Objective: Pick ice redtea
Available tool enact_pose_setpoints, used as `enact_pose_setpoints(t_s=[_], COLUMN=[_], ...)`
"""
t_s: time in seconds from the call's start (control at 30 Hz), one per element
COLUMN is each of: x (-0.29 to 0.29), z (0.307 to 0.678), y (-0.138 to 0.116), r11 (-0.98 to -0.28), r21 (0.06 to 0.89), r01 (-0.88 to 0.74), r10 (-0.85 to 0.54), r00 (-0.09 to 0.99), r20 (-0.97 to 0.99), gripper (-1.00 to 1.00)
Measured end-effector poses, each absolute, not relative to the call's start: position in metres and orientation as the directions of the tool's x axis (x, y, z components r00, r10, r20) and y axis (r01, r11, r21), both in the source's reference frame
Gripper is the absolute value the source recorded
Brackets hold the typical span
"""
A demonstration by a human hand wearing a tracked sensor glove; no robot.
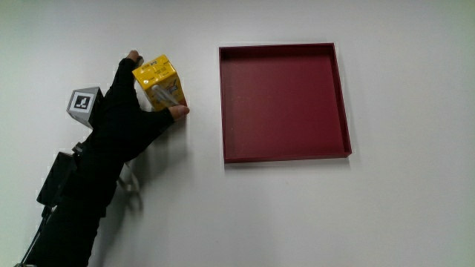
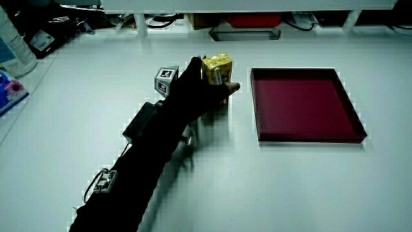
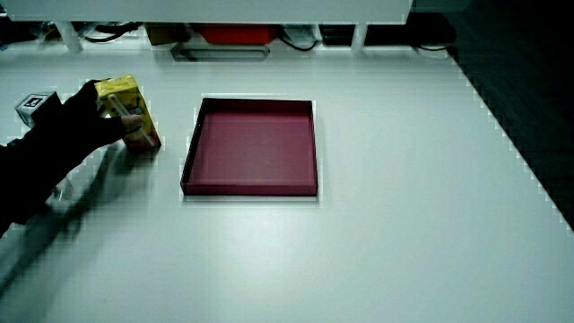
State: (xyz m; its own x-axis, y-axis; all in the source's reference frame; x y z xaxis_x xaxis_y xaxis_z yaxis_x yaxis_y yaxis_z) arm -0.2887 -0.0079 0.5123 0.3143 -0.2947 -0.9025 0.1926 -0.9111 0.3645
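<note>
A small yellow drink carton, the ice red tea (image 1: 157, 81) (image 2: 217, 69) (image 3: 133, 114), stands on the white table beside the dark red tray (image 1: 223, 104). The gloved hand (image 1: 133, 104) (image 2: 201, 87) (image 3: 81, 121) is wrapped around the carton, thumb at one side and fingers at the other. In the main view the carton looks tilted within the grasp. I cannot tell whether it is lifted off the table. The patterned cube (image 1: 84, 101) (image 2: 167, 78) (image 3: 32, 102) sits on the back of the hand.
The square red tray (image 2: 309, 133) (image 3: 249, 187) holds nothing. Cables and boxes lie under the low partition at the table's edge in both side views. A bottle (image 2: 14, 48) and coloured packets (image 2: 9, 90) rest at the table's edge in a side view.
</note>
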Motion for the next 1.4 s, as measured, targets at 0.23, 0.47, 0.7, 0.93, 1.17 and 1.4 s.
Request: enact_pose_setpoints(t_s=[0.23,0.47,0.7,0.93,1.17,1.4], x=[-0.276,-0.261,-0.256,-0.257,-0.268,-0.276], z=[0.522,0.518,0.516,0.511,0.512,0.512], y=[-0.030,-0.044,-0.050,-0.049,-0.044,-0.042], r11=[-0.921,-0.922,-0.928,-0.948,-0.973,-0.980], r21=[0.337,0.338,0.323,0.281,0.215,0.194], r01=[0.194,0.188,0.185,0.152,0.085,0.039], r10=[-0.282,-0.289,-0.281,-0.248,-0.199,-0.186], r00=[0.262,0.248,0.224,0.202,0.166,0.154], r20=[-0.923,-0.925,-0.933,-0.947,-0.966,-0.970], gripper=[0.00,0.00,0.00,0.04,0.32,0.60])
